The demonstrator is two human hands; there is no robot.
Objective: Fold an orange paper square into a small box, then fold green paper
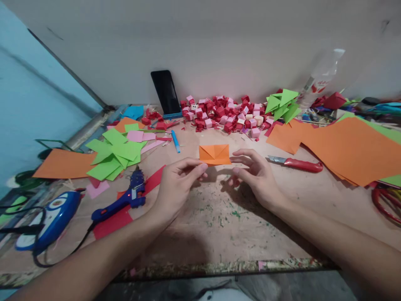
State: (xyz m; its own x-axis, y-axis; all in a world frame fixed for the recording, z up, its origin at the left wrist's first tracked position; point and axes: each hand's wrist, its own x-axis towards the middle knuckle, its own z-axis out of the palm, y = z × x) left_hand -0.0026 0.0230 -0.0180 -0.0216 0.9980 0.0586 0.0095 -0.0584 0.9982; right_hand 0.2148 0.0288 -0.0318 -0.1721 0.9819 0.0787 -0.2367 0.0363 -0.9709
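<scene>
A small folded piece of orange paper point(214, 153), with creases meeting near its middle, is held up over the table. My left hand point(180, 179) pinches its lower left corner between thumb and fingers. At the paper's right edge is my right hand point(255, 175), thumb and fingers apart; a fingertip is very close to the edge, and I cannot tell whether it touches. To the right of that hand lies a red-handled utility knife point(302, 164) with its blade out. A blue glue gun point(123, 198) rests to the left of my left hand, on red paper strips point(114, 223).
Green paper pieces point(117, 152) are piled at the left, large orange sheets point(357, 150) at the right. A heap of red and pink folded paper pieces point(224, 113) lines the back, beside a phone point(165, 92). A blue-and-white corded device point(50, 219) sits front left; a plastic bottle point(322, 77) stands back right.
</scene>
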